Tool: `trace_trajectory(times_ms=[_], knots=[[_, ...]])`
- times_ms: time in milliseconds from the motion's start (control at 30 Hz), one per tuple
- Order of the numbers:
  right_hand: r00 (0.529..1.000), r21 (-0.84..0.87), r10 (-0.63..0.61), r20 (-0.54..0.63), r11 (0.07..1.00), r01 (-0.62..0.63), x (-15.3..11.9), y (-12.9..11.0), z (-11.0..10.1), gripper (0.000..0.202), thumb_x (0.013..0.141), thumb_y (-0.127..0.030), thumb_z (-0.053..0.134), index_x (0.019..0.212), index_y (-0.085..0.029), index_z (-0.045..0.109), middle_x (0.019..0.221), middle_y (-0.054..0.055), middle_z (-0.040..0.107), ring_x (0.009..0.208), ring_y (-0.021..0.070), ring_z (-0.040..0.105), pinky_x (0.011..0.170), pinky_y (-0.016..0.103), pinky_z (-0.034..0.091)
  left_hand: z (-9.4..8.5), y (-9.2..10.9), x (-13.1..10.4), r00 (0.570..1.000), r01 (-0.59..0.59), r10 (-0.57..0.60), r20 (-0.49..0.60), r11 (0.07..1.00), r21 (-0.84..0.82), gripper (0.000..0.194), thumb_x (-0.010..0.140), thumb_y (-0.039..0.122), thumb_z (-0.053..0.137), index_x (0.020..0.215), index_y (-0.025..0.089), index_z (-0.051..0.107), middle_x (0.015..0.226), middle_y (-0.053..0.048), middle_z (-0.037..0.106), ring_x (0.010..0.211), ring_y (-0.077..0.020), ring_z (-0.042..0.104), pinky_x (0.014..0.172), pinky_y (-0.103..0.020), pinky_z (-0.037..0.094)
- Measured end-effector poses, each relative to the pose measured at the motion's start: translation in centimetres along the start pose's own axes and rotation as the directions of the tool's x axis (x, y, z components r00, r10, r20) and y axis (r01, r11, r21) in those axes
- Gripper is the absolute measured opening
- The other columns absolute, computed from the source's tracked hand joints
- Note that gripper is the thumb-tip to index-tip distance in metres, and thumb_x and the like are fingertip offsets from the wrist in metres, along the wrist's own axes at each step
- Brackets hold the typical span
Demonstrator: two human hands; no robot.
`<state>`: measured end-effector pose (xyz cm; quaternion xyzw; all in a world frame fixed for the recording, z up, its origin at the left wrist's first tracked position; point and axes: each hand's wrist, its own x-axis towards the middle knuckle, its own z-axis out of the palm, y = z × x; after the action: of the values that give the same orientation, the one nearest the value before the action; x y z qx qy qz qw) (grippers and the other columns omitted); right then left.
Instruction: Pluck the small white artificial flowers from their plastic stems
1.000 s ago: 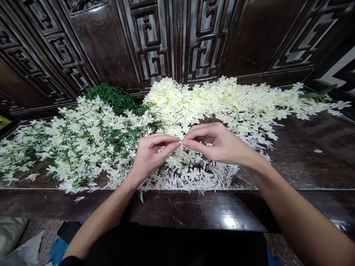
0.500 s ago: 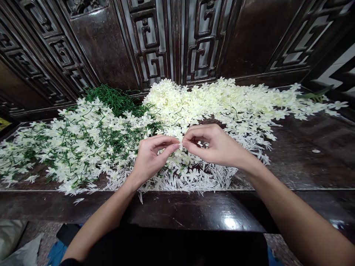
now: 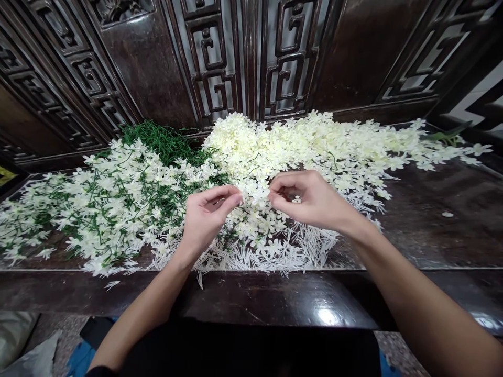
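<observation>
Both hands hover over the middle of a heap of white artificial flowers [image 3: 271,222]. My left hand [image 3: 208,217] has thumb and forefinger pinched, with a tiny white bit at the tips that I cannot make out. A short gap to the right, my right hand [image 3: 310,199] is also pinched, and a small white artificial flower [image 3: 260,196] shows at its fingertips. Beneath and in front of the hands lie many thin white stamen-like pieces [image 3: 255,257]. Left of my left hand spreads a pile of white blossoms on green stems [image 3: 121,199].
Cream-white blossoms [image 3: 314,139] without stems are heaped at the back right. A tangle of bare green stems [image 3: 159,140] sits at the back left. The dark wooden bench [image 3: 440,230] has a carved backrest [image 3: 212,57]. A small white disc [image 3: 447,214] lies at right.
My hands have moved apart from their fingertip-to-fingertip meeting. The left went left and slightly down; the right went a little right and up. The flower heaps look the same.
</observation>
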<state>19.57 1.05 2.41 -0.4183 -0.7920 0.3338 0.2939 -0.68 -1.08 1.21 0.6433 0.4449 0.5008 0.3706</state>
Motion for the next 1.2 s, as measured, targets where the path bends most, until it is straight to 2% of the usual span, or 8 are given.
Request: trace_trajectory(times_ms=[133,300,467,633,800,1000,1200], knots=[[0.999,-0.044,0.034,0.040,0.999,-0.032,-0.1,0.6,-0.9,0.014,0.079,-0.026,0.059,0.077,-0.017,0.069,0.074,0.007,0.068,0.059,0.0163,0.057,0.052,0.035,0.047,-0.2,-0.2,0.1,1.000,0.019,-0.019,-0.020,0.999,-0.029,0.006,0.078,0.019,0.071,0.084,0.018,0.073,0.082,-0.004,0.073,0.074,-0.0138,0.068,0.072,-0.028,0.060],[0.998,0.141,-0.001,0.070,0.990,-0.009,-0.2,0.2,-0.9,0.013,0.081,-0.029,0.062,0.083,-0.020,0.070,0.084,0.005,0.070,0.075,0.0193,0.064,0.069,0.040,0.055,-0.2,-0.5,0.1,0.998,0.054,-0.053,0.024,0.998,-0.036,0.011,0.077,0.020,0.073,0.087,0.019,0.073,0.083,-0.005,0.074,0.076,-0.0154,0.069,0.075,-0.030,0.062],[0.999,0.244,-0.025,0.030,0.970,0.017,-0.3,-0.4,-0.1,0.012,0.079,-0.028,0.067,0.087,-0.019,0.066,0.087,0.005,0.068,0.079,0.0183,0.064,0.076,0.040,0.057,-0.2,-0.8,0.1,0.997,0.051,-0.048,0.061,0.998,-0.040,0.011,0.077,0.020,0.072,0.088,0.020,0.073,0.086,-0.005,0.074,0.077,-0.0154,0.070,0.075,-0.031,0.062],[0.998,0.263,-0.046,0.042,0.964,0.033,-0.2,-0.2,0.6,0.009,0.080,-0.022,0.066,0.085,-0.017,0.060,0.082,0.004,0.065,0.075,0.0161,0.063,0.074,0.038,0.057,-0.1,-0.6,0.2,0.994,0.047,-0.045,0.103,0.999,-0.018,0.010,0.076,0.019,0.073,0.086,0.021,0.074,0.086,-0.005,0.075,0.077,-0.0157,0.069,0.074,-0.032,0.062],[0.998,0.279,-0.038,0.040,0.960,0.026,-0.3,-0.4,0.9,0.008,0.080,-0.023,0.064,0.083,-0.018,0.058,0.081,0.004,0.064,0.075,0.0163,0.063,0.074,0.038,0.058,0.0,-0.2,0.2,0.989,0.045,-0.043,0.141,0.999,-0.010,0.011,0.076,0.018,0.073,0.085,0.022,0.075,0.084,-0.004,0.075,0.076,-0.0150,0.070,0.073,-0.030,0.062],[0.998,0.288,-0.028,-0.061,0.956,0.045,-0.2,-0.6,1.2,0.011,0.075,-0.022,0.067,0.077,-0.018,0.057,0.076,0.003,0.064,0.068,0.0157,0.063,0.067,0.037,0.058,0.1,-0.4,0.1,0.991,0.027,-0.024,0.134,0.999,-0.023,0.014,0.074,0.016,0.074,0.087,0.022,0.075,0.085,-0.004,0.076,0.078,-0.0155,0.071,0.076,-0.030,0.062],[0.995,0.284,-0.040,-0.092,0.957,0.065,-0.2,-0.5,1.6,0.009,0.076,-0.021,0.065,0.077,-0.018,0.056,0.075,0.003,0.064,0.068,0.0149,0.063,0.065,0.034,0.058,0.1,-0.3,0.0,0.994,0.003,-0.002,0.112,1.000,-0.010,0.014,0.074,0.013,0.073,0.085,0.022,0.075,0.084,-0.003,0.076,0.075,-0.0151,0.072,0.075,-0.030,0.063]])
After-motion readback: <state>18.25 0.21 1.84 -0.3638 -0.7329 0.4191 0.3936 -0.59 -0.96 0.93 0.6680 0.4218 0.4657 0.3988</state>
